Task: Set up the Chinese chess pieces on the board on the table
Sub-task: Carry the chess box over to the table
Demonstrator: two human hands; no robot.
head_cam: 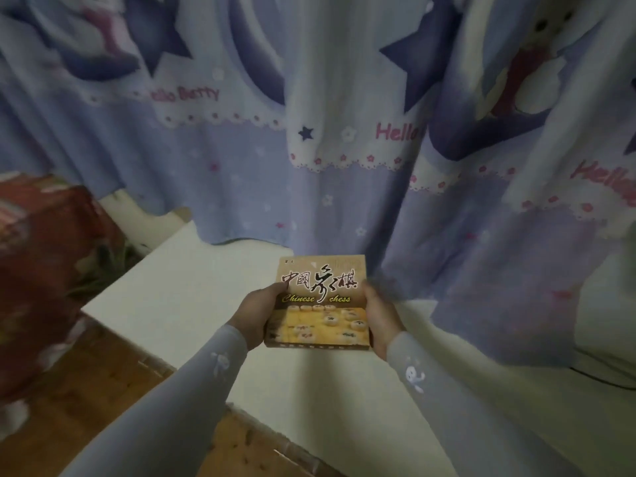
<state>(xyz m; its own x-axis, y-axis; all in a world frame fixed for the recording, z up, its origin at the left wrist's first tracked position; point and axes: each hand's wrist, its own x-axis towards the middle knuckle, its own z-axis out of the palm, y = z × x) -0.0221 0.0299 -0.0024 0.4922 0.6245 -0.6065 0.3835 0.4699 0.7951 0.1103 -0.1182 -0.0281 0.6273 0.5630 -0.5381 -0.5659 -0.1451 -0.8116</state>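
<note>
Holding the box (pixel 318 302) between them, the two hands reach out over the tabletop (pixel 192 304) — grey sleeves (pixel 192 383) run up from the near edge of the view. The left hand (pixel 256 316) grips the box's left side with its fingers curled round the edge; the right hand (pixel 380 320) grips the right side the same way. The box is shut, lid up, printed "Chinese chess", and sits above the white tabletop rather than on it, as far as can be told. No board or loose pieces show — they are presumably inside. Beyond it hangs a blue curtain (pixel 309 149), its hem draped onto the tabletop's far edge, and a red patterned bundle (pixel 44 263) stands off to the left.

Setup has not begun. The risk from here is opening the lid in mid-air: a tilt could spill round pieces, which would roll off the tabletop or under the curtain hem.
</note>
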